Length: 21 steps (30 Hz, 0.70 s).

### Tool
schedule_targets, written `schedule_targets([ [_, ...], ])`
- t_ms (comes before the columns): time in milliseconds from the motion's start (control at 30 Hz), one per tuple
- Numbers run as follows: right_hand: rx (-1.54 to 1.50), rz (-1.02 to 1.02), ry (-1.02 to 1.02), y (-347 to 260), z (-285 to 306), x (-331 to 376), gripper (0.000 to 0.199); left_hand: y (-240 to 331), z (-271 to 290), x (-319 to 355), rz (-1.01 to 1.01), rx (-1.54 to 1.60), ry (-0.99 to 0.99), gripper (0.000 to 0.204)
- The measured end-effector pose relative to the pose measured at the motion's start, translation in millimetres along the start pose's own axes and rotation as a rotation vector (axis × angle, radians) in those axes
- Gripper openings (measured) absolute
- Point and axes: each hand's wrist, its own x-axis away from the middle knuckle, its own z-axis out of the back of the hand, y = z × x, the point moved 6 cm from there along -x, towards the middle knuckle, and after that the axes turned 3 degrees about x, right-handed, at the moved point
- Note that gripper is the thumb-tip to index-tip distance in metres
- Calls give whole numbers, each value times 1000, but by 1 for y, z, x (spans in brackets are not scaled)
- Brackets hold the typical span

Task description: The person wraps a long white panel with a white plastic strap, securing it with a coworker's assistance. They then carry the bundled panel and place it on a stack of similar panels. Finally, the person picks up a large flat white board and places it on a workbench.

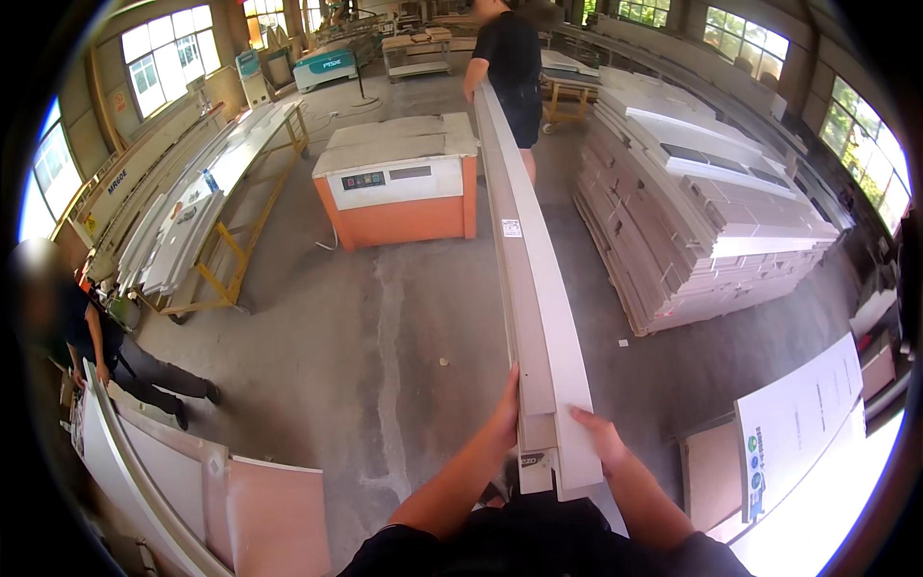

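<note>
I carry one end of a long white boxed panel, level above the concrete floor. My left hand presses flat against its left side; my right hand grips the right edge, fingers curled over. At the far end another person in black holds it. An orange strapping machine stands to the left, stacked flat cartons to the right. To carry well, I should keep my end level and match the other carrier's pace.
</note>
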Motion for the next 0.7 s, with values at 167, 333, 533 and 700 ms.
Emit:
schedule_targets([
  [167, 29, 3, 38, -37, -34, -89, 57, 73, 47, -51, -7, 92, 49, 79],
  [333, -35, -33, -7, -50, -46, -179, 57, 136, 89, -91, 9, 72, 90, 78],
  [533, -58, -63, -7, -70, -56, -278, 62, 202, 139, -144, -38, 39, 210, 77],
  [700, -20, -65, 8, -102, -80, -342, 61, 264, 161, -177, -11, 87, 217, 77],
])
